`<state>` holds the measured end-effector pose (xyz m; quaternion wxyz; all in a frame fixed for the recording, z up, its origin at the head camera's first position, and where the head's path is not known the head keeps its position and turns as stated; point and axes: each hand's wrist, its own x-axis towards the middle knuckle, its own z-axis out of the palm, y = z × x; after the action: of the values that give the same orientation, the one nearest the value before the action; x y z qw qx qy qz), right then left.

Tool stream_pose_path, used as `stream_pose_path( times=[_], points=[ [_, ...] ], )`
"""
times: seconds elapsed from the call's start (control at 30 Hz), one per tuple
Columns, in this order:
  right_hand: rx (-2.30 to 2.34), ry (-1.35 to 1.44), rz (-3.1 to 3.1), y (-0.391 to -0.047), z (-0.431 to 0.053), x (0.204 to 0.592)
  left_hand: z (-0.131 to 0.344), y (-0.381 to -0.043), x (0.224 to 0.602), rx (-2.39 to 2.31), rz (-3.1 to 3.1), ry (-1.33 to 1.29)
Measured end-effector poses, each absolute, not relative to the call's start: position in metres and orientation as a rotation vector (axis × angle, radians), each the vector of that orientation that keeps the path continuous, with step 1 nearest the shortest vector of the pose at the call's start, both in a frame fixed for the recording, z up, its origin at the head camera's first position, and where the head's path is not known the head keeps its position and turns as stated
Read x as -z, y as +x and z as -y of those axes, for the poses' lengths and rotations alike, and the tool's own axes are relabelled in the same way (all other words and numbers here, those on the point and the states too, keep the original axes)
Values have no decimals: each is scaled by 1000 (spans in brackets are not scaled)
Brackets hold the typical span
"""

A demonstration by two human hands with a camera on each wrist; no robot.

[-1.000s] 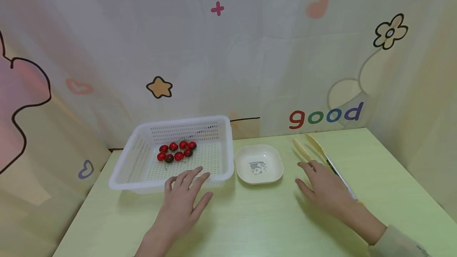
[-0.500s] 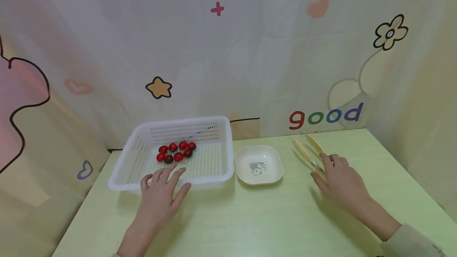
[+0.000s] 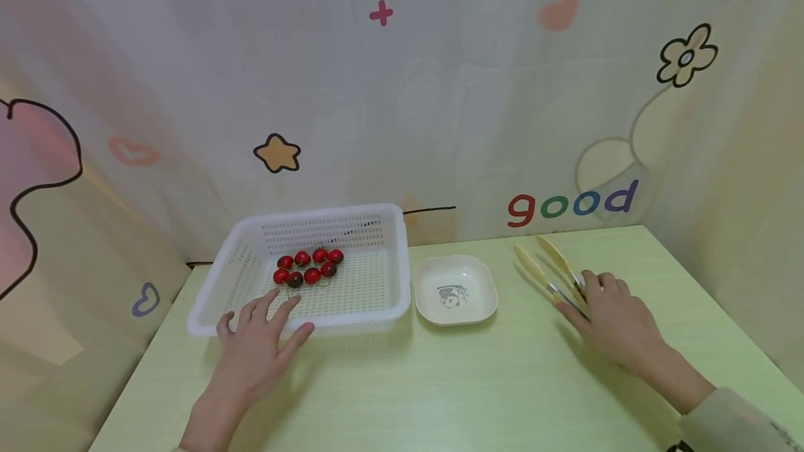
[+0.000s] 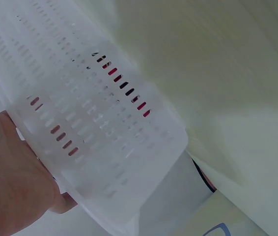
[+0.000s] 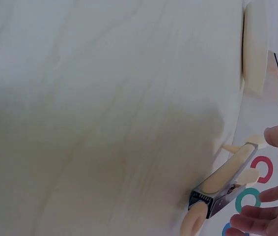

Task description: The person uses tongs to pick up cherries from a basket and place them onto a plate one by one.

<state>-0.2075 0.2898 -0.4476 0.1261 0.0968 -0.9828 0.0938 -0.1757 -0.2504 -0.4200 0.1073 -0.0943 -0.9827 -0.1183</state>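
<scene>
At the far left, the left hand is above the front rim of a white basket; its fingers are spread and relaxed and they hold nothing, and I cannot tell if they touch the rim. The basket has many small holes in its walls and stands on the pale surface. Inside it, on the bottom, lie eight cherries in two rough rows, some bright red and some darker, with thin stems. Just to the right of the basket is a small cream dish, of square form with round corners; on its bottom a grey panda is drawn. More to the right, the tongs lie on the surface, their two pale tips apart and pointing to the back. The right hand is over their near part, its fingers loosely bent and not closed around them.
</scene>
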Motion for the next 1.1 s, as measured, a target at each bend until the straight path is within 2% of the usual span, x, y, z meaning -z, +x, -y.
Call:
stream_pose_path(
  times=[1.1],
  points=[
    [-417,102,3061,-212,-294,458,270,-176,420,343,2887,-260]
  ],
)
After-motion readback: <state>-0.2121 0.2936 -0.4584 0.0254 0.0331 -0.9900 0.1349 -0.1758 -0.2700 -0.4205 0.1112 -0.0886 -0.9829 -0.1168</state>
